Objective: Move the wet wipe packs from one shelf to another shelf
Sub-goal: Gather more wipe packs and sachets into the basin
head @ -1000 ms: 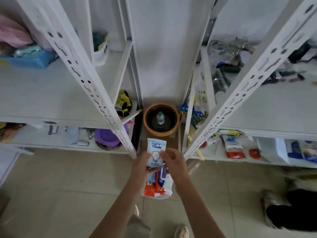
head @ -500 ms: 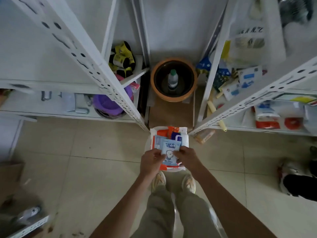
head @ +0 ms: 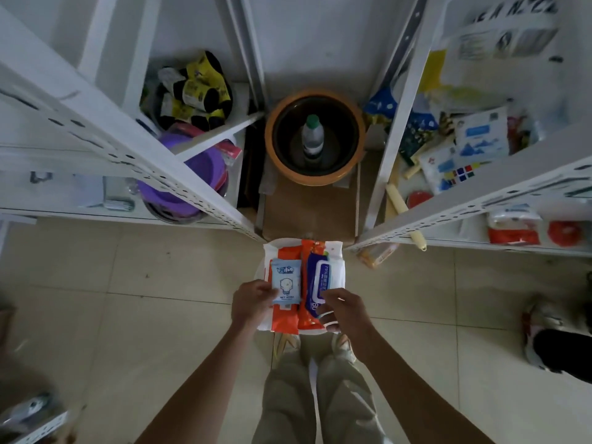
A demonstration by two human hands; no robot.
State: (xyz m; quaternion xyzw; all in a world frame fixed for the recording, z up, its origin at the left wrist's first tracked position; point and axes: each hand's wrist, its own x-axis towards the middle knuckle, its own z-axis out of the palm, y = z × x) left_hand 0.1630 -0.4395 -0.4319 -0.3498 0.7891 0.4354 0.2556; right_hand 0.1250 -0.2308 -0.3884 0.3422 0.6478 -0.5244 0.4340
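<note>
My left hand [head: 253,304] pinches the small pale-blue wet wipe pack [head: 286,286]; my right hand [head: 341,307] curls around the stack of orange-and-white wet wipe packs [head: 304,285] beneath it, above the floor. Beyond, 1 orange-rimmed basin [head: 315,137] sits between white metal shelves [head: 179,161].

A round orange-rimmed dark basin [head: 315,137] is sitting on the floor between two white perforated metal shelving units [head: 134,145], with a clear plastic bottle with a white cap [head: 313,136] standing upright inside it. A flat brown cardboard sheet [head: 309,209] is lying in front of the basin. On the left unit, a purple plastic bowl [head: 192,184] is resting below a cluster of yellow-and-black packets [head: 195,91]. A cream-coloured stick [head: 405,216] is poking out over the edge of the right unit's lowest shelf. A dark shoe with a white sole [head: 557,341] is showing at the right edge on the beige tiled floor [head: 128,315].
</note>
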